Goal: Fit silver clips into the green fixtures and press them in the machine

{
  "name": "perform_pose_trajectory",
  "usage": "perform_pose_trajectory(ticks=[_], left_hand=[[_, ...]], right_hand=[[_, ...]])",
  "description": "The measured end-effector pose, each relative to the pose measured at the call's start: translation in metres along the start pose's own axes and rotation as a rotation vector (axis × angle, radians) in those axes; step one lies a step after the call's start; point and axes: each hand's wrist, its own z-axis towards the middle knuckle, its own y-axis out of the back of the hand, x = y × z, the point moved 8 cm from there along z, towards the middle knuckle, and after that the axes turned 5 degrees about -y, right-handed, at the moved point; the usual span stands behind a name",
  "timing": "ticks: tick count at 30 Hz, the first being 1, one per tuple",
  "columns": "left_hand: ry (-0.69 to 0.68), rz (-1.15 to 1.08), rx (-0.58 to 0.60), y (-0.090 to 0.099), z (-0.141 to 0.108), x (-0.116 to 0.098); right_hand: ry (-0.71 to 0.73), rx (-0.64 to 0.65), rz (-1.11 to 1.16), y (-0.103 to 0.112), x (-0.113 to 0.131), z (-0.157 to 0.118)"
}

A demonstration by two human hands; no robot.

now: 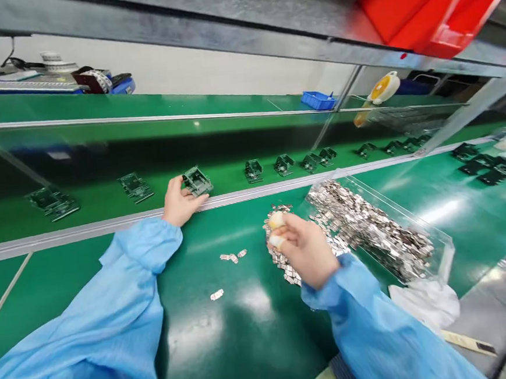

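Note:
My left hand (181,201) grips a green circuit board assembly (197,182) by its side, over the green conveyor strip just behind the worktable's edge rail. The assembly is box-shaped, with boards standing up from it. My right hand (303,247) is above a loose pile of small silvery metal pieces (291,275), its fingers curled in. Pale finger covers sit on its thumb and forefinger; what lies between the fingertips is too small and blurred to tell. Several flat metal pieces (232,257) lie between my hands, and another piece (216,295) lies closer to me.
Right of my right hand, a clear plastic tray (406,218) of metal pieces lies tipped toward the pile. More board assemblies (254,170) line the strip. A white cloth (428,304) lies near the tray. Overhead runs a metal shelf (222,25) with a red bin (435,6).

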Motion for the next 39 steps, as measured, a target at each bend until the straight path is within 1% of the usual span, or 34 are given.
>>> perform_pose_trajectory(ticks=[1,3,5,7,9,11,13,16,20,26,31,33,35,36,39], left_hand=[[-0.016,-0.107,0.029,-0.016,-0.016,-0.019],[-0.002,-0.398,0.137,-0.051,-0.058,-0.059],[0.087,-0.708,0.295,-0.086,-0.112,-0.101],[0.227,-0.889,0.454,-0.112,-0.170,-0.135],[0.364,-0.983,0.560,-0.128,-0.221,-0.158],[0.450,-1.037,0.596,-0.137,-0.257,-0.172],[0.461,-1.068,0.592,-0.141,-0.277,-0.181],[0.386,-1.063,0.598,-0.146,-0.289,-0.192],[0.294,-0.972,0.653,-0.152,-0.294,-0.201],[0.263,-0.867,0.688,-0.154,-0.296,-0.199],[0.196,-0.794,0.694,-0.151,-0.297,-0.195],[0.194,-0.738,0.688,-0.150,-0.299,-0.192],[0.203,-0.682,0.672,-0.148,-0.300,-0.189],[0.208,-0.664,0.665,-0.147,-0.300,-0.187],[0.239,-0.639,0.672,-0.147,-0.301,-0.186]], right_hand=[[0.000,-0.064,0.086,0.020,0.000,-0.022],[-0.014,-0.208,0.207,0.053,-0.006,-0.069],[-0.039,-0.342,0.270,0.074,-0.020,-0.112],[-0.061,-0.454,0.326,0.083,-0.037,-0.149],[-0.077,-0.545,0.368,0.084,-0.053,-0.178],[-0.087,-0.593,0.387,0.081,-0.065,-0.200],[-0.082,-0.608,0.385,0.077,-0.072,-0.213],[-0.089,-0.622,0.341,0.077,-0.081,-0.222],[-0.164,-0.616,0.290,0.079,-0.092,-0.224],[-0.269,-0.599,0.262,0.075,-0.098,-0.222],[-0.239,-0.579,0.190,0.070,-0.095,-0.221],[-0.219,-0.605,0.173,0.070,-0.095,-0.224],[-0.213,-0.627,0.212,0.071,-0.097,-0.226],[-0.216,-0.616,0.258,0.071,-0.098,-0.226],[-0.239,-0.525,0.431,0.065,-0.099,-0.220]])
